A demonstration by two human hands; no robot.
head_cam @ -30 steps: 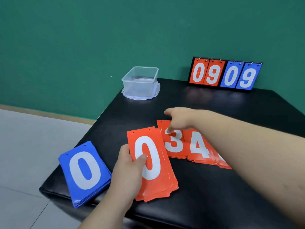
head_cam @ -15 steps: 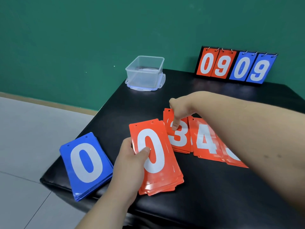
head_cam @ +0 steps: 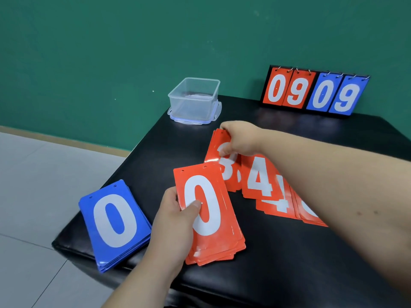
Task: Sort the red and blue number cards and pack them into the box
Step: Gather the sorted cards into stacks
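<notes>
Bare table (head_cam: 160, 156) is left beside the far-left box (head_cam: 194, 101) and along the near right edge. The near left is taken up by the blue stack (head_cam: 115, 223), the middle by the red stack (head_cam: 209, 214) and left hand (head_cam: 173, 223). The right is crossed by the right forearm (head_cam: 322, 174) over spread red cards (head_cam: 262, 178); the far right is closed by the scoreboard (head_cam: 313, 92)

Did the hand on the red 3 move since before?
Yes. The right hand slid from the white 3 to the far edge of the red 3 card, toward the clear box, and now pinches it.
</notes>
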